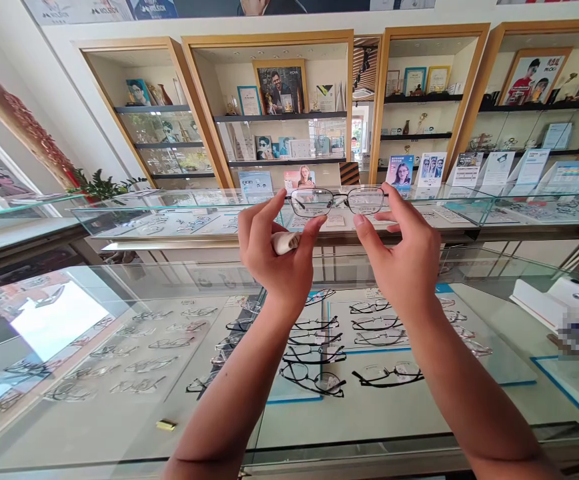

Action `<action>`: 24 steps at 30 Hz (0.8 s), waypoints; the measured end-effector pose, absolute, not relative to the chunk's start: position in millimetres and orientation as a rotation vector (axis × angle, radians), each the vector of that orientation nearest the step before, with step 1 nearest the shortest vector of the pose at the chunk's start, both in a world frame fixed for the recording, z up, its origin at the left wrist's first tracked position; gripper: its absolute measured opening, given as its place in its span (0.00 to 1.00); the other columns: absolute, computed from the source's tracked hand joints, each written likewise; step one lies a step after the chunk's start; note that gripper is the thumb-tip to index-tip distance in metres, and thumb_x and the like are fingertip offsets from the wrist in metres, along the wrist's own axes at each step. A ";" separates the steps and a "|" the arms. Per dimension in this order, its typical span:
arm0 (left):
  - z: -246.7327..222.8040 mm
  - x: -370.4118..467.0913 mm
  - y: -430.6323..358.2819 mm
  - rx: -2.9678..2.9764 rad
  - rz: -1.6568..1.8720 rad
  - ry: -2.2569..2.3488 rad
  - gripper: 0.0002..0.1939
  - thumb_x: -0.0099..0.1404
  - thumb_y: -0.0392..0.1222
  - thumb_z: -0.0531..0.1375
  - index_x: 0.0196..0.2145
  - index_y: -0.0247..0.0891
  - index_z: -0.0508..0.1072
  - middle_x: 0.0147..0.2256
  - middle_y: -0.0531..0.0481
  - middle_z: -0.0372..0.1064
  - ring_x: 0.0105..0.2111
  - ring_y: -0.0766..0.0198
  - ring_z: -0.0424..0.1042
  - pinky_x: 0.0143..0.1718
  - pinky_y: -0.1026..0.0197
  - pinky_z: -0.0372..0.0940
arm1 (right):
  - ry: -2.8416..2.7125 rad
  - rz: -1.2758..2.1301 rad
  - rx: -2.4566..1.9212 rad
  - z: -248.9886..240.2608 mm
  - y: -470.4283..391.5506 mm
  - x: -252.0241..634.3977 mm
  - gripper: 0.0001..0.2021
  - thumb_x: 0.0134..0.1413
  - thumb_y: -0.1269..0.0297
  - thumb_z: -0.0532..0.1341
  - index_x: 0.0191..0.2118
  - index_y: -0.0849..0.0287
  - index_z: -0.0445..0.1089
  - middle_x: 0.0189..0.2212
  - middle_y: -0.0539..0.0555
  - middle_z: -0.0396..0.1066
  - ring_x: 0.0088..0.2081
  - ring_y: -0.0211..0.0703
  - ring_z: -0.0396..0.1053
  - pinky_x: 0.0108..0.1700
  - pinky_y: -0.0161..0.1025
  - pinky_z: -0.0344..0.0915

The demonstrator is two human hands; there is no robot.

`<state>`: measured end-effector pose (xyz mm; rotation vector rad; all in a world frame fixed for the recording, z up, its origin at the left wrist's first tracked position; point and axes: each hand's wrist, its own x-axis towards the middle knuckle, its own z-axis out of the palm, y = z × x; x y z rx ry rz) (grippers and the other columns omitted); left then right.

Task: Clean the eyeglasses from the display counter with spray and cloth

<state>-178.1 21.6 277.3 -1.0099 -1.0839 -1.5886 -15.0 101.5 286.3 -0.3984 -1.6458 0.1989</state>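
A pair of eyeglasses [340,200] with a thin dark frame is held up at eye height, its clear lenses facing me. My left hand [279,257] pinches the left end of the frame between thumb and finger. Tucked in that same palm is a rolled whitish cloth [285,243]. On the other side, my right hand [404,247] grips the right end with finger and thumb. Small printed lettering shows on or through the lenses. Both forearms reach up over a glass display case [209,447].
Several eyeglass frames [314,380] lie in rows inside the case below. A small gold-coloured piece [166,425] sits at the left. Another glass counter [194,223] crosses behind, with standing cards [402,171] on it. A white box-like object [564,300] is at the right.
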 end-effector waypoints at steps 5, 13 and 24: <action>277.2 -178.0 22.3 -1.025 -1.585 -1.049 0.24 0.67 0.48 0.76 0.58 0.45 0.80 0.50 0.44 0.79 0.39 0.58 0.74 0.37 0.55 0.70 | -1.646 0.195 -0.403 283.8 104.9 -17.8 0.26 0.72 0.53 0.67 0.70 0.53 0.74 0.57 0.61 0.84 0.48 0.54 0.84 0.49 0.53 0.81; 277.7 -177.8 21.2 -1.030 -1.572 -1.070 0.24 0.67 0.49 0.76 0.58 0.45 0.80 0.52 0.43 0.80 0.40 0.58 0.75 0.37 0.55 0.72 | -1.642 0.189 -0.397 284.2 104.3 -17.8 0.26 0.72 0.55 0.67 0.70 0.52 0.73 0.59 0.61 0.84 0.47 0.54 0.85 0.49 0.53 0.81; 278.6 -178.8 21.1 -1.039 -1.550 -1.090 0.24 0.69 0.50 0.75 0.60 0.45 0.80 0.52 0.44 0.80 0.37 0.60 0.74 0.39 0.53 0.72 | -1.640 0.149 -0.378 282.2 106.8 -18.2 0.25 0.73 0.58 0.65 0.71 0.52 0.72 0.59 0.62 0.83 0.48 0.54 0.85 0.48 0.53 0.82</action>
